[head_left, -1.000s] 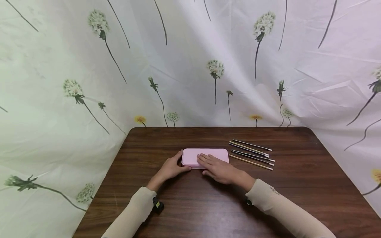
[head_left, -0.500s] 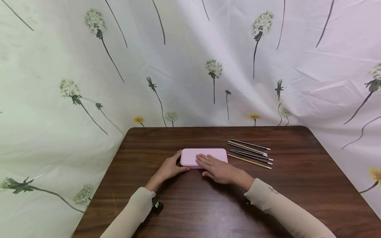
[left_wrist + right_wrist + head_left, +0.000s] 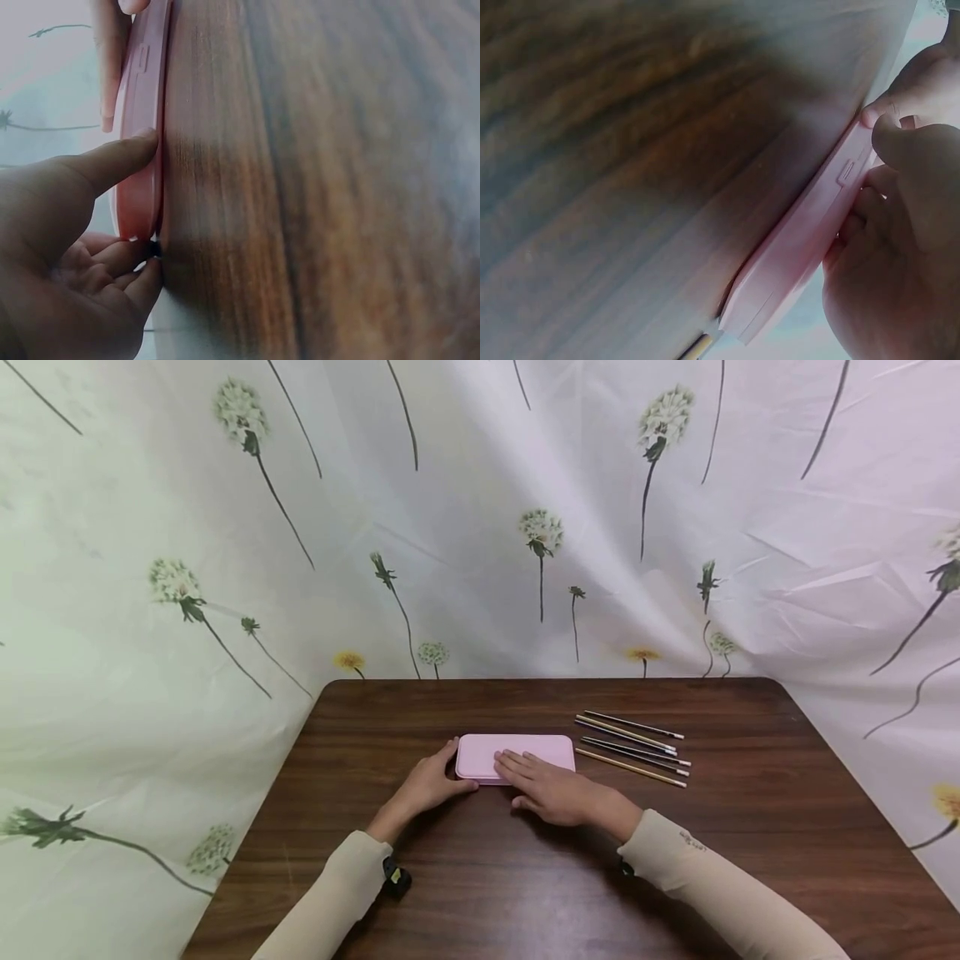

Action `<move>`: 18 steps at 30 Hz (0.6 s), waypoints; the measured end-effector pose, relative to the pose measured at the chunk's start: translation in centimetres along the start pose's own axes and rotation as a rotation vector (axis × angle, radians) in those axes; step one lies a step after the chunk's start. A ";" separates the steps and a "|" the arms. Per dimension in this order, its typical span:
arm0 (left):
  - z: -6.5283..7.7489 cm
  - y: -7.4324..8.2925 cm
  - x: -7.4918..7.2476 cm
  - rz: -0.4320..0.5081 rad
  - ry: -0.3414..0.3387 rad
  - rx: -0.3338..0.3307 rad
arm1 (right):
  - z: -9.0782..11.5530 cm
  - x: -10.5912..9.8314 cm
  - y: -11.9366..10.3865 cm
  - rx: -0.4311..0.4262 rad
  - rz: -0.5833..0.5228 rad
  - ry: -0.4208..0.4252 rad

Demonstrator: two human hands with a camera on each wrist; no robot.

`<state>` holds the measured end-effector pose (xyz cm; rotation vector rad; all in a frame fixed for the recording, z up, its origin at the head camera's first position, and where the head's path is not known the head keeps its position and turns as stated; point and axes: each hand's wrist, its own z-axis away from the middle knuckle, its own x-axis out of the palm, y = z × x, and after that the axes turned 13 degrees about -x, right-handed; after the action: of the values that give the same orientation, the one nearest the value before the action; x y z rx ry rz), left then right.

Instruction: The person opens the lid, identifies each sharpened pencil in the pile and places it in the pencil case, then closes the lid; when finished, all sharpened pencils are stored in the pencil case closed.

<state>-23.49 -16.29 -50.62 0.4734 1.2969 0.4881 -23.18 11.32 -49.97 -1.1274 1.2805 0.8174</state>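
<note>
A closed pink pencil case [image 3: 478,755] lies flat on the wooden table, its long side facing me. My left hand [image 3: 426,786] grips its left end; the left wrist view has the thumb across the front wall of the case [image 3: 141,97] and the other fingers bent about the end. On the lid rests my right hand [image 3: 553,789], its fingers straight and close together. A small latch [image 3: 847,172] shows on the front wall in the right wrist view. Several pencils, among them a yellowish pencil [image 3: 631,768] and a black pencil [image 3: 633,724], lie right of the case.
The brown table [image 3: 510,877] runs to a rounded far edge behind the case. A white cloth with dandelion prints [image 3: 465,527] hangs behind and beside it. A dark device [image 3: 397,878] is strapped at the left wrist.
Both hands keep their places on the pencil case, and the case and pencils stay put. Only the head view shifts slightly.
</note>
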 end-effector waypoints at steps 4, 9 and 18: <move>0.1 0.0 0.0 -0.007 0.009 0.006 | 0.0 -0.3 0.0 -0.008 -0.016 0.005; 0.0 -0.1 0.0 -0.010 0.012 -0.002 | -0.1 -0.2 0.3 -0.012 -0.022 0.006; -0.2 -0.1 -0.2 -0.020 0.010 0.011 | 0.5 -1.7 1.4 0.010 -0.131 0.122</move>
<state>-23.69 -16.47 -50.53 0.4669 1.3138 0.4671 -24.59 12.42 -48.60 -1.2550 1.2945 0.6529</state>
